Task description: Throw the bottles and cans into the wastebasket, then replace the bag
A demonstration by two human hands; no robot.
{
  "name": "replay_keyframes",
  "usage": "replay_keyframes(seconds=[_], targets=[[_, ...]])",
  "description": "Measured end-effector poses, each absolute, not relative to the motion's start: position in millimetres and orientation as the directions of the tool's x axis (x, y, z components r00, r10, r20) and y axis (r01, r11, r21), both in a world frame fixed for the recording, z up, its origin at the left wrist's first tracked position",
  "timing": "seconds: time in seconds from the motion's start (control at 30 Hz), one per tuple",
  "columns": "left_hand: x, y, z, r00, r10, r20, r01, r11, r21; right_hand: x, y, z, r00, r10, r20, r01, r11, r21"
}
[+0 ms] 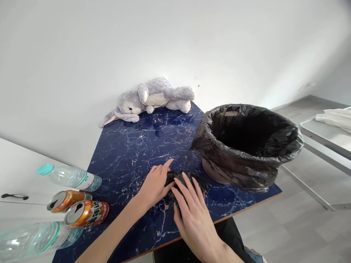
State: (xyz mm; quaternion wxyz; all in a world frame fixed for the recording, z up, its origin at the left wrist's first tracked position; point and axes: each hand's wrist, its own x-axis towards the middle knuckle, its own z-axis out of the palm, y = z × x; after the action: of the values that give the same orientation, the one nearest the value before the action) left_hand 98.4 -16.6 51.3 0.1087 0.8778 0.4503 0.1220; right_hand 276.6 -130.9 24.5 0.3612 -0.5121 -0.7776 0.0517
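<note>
A crumpled black plastic bag [203,180] lies on the blue marbled table near its front edge, partly covered by my hands. My left hand [155,184] is at the bag's left end, thumb and forefinger spread apart around its edge. Over the bag's near side, my right hand [192,215] lies palm down with its fingers stretched out and touching the plastic. Just right of them stands a bin [214,171] lined with a larger black bin bag [238,160], its rim folded outward.
A grey plush rabbit [161,94] lies on its side against the wall. At the left edge are two orange drink cans [94,213] and two clear plastic bottles, one with a teal cap [45,169]. A metal-framed chair [329,140] with white cloth stands right.
</note>
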Motion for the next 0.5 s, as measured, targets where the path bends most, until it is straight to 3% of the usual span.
replay_keyframes(seconds=[0.23, 0.5], targets=[[86.3, 10.0, 24.8, 0.500, 0.844, 0.196, 0.750, -0.535, 0.389, 271.8, -113.3, -34.6, -0.195, 0.890, 0.411, 0.826, 0.375, -0.420], [75.3, 41.6, -19.2, 0.050, 0.925, 0.377, 0.747, -0.285, 0.601, 267.2, -92.4, -35.0, -0.176, 0.924, 0.340, 0.855, 0.315, -0.412]])
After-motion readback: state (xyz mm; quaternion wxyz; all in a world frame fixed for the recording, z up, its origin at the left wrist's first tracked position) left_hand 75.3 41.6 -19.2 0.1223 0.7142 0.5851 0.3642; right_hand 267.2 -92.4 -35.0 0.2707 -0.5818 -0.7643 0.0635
